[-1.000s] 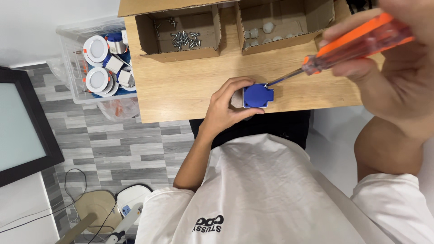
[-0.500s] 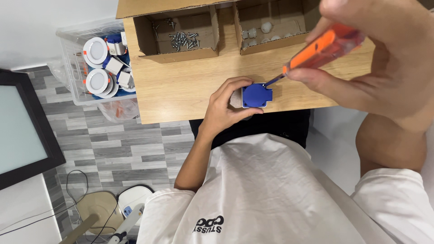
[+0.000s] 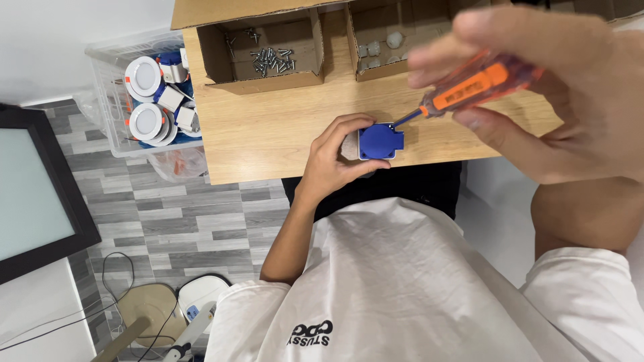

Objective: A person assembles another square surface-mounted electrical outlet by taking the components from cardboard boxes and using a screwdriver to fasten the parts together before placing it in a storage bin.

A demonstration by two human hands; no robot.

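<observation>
screwdriver (image 3: 469,90) | tip down-left on blue socket (image 3: 380,142) | handle up-right

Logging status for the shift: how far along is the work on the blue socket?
Done: the blue socket sits face up at the wooden table's near edge, gripped by the left hand. In hand: the right hand holds the orange screwdriver, tip at the socket's upper right corner. Left: cannot tell how many screws remain; loose screws lie in a cardboard box.
</observation>
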